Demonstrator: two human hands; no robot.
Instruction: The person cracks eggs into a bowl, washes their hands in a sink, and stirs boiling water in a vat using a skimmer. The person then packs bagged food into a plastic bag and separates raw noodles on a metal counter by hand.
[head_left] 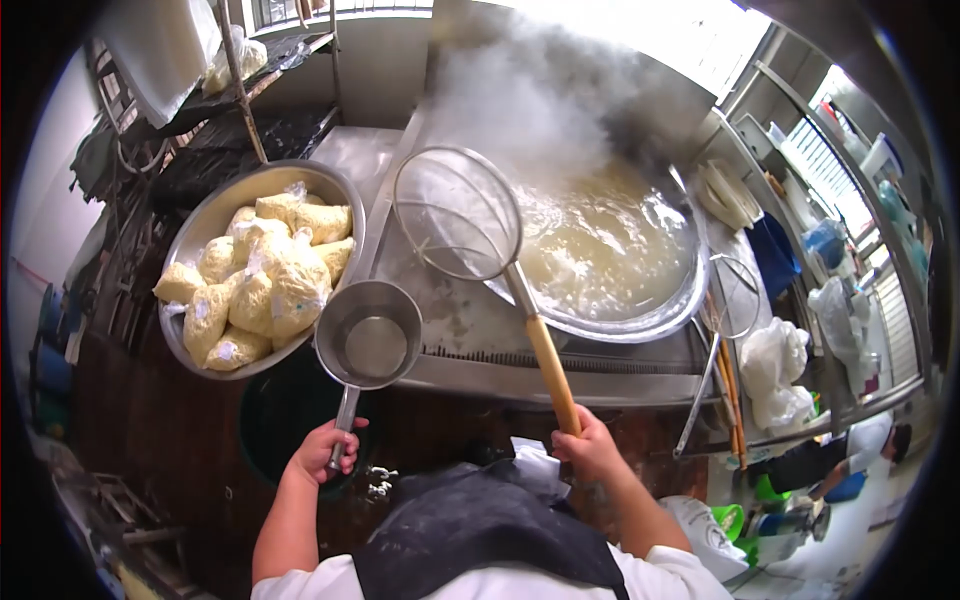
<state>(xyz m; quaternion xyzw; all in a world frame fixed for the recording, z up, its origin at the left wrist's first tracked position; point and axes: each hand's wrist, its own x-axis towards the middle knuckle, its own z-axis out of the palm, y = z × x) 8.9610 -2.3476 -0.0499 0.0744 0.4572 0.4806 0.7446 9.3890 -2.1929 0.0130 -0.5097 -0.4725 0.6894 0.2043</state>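
Observation:
My left hand (328, 450) is closed around the handle of a metal saucepan-shaped ladle (375, 345), whose bowl looks bare inside. Just beyond it, a wide metal basin (345, 190) holds several clear bags of pale yellow, shredded-looking food (290, 285). My right hand (588, 447) grips the wooden handle of a large round wire-mesh strainer (460, 212). The strainer's mesh is raised over the metal stove top, left of a big steaming pot (640, 330). Cloudy, bubbling liquid (600, 240) fills the pot. Steam hides its far rim.
A dark green tub (270, 425) stands on the floor below the basin. Long-handled tools (725, 390) and a white plastic bag (775, 365) are to the right. Shelving (240, 80) rises at the left. Another person (850, 455) is at the far right.

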